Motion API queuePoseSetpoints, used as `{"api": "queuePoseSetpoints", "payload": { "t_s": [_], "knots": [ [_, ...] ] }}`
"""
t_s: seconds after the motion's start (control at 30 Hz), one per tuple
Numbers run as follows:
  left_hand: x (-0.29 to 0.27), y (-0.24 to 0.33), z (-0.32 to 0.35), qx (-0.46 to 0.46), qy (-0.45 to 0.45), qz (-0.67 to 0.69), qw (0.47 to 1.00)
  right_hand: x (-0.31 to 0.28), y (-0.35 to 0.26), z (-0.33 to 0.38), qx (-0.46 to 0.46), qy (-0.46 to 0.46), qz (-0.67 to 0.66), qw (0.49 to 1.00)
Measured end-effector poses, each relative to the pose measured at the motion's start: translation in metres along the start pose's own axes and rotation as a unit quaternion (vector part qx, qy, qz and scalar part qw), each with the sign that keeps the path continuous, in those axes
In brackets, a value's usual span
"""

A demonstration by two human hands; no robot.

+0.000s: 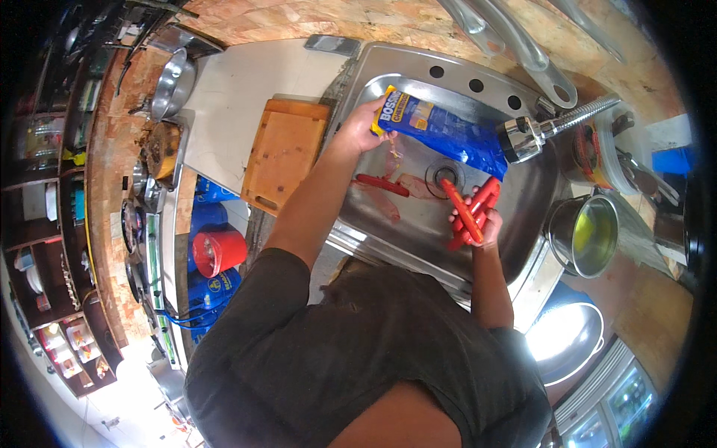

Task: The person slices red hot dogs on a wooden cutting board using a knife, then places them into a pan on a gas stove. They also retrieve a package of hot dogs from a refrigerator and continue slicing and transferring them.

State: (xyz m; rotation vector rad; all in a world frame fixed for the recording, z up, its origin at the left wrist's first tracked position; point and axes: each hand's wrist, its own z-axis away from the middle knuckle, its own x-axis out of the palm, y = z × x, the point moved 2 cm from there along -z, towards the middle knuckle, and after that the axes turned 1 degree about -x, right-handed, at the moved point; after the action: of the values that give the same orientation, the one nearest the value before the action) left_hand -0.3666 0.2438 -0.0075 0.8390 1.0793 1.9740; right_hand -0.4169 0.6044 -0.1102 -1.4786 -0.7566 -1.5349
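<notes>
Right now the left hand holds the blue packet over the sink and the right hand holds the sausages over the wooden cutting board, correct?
Not quite. In the head view the right hand holds the red sausages over the sink, not the wooden cutting board. The left hand does hold the blue packet over the sink.

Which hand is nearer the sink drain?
Right. The right hand, gripping red sausages, sits just beside the drain; the left hand holds the blue packet farther off.

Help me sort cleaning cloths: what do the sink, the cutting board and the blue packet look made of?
The sink looks like stainless steel: grey, brushed, with soft reflections. The cutting board looks like wood: orange-brown, matt, with a handle slot. The blue packet in the left hand seems plastic film: glossy and crinkled.
</notes>
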Motion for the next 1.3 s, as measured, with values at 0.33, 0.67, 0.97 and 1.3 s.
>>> {"api": "queuePoseSetpoints", "payload": {
  "t_s": [0.33,0.67,0.97,1.3],
  "knots": [
    [0.005,-0.041,0.035,-0.026,0.047,0.268,0.962,0.02,-0.005,0.045,-0.067,-0.006,-0.034,0.997],
    [-0.009,-0.122,0.075,0.119,-0.104,-0.769,0.619,0.033,0.0,0.069,-0.103,0.033,0.011,0.994],
    [-0.026,-0.13,0.094,0.158,-0.069,-0.553,0.815,0.085,0.01,0.051,-0.142,0.022,0.096,0.985],
    [-0.017,-0.036,0.17,-0.035,-0.029,0.228,0.973,0.125,0.112,-0.08,0.08,-0.043,0.167,0.982]
  ]
}}
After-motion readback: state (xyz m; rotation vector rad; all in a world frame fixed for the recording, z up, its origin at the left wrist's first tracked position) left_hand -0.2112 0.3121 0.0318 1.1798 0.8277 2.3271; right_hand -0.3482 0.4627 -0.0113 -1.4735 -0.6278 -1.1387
